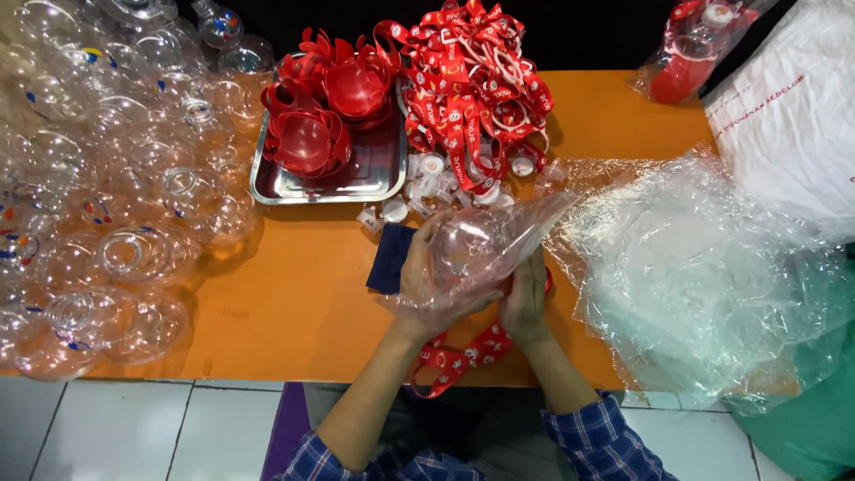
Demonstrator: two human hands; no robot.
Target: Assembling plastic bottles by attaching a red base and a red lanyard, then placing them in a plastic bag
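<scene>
My left hand [426, 287] grips a clear round plastic bottle [463, 249] that sits inside a thin clear plastic bag [521, 233]. My right hand [525, 303] holds the same bagged bottle from below and to the right. A red printed lanyard strap [459, 358] hangs from under my hands over the front edge of the orange table [294, 303]. A dark blue cloth [390, 258] lies just left of my left hand.
A big heap of clear round bottles [107, 196] fills the left side. A steel tray [356, 183] holds red plastic parts [321, 107]. Behind lies a pile of red lanyards [472, 89] and white caps [427, 187]. Crumpled clear bags [704, 267] cover the right.
</scene>
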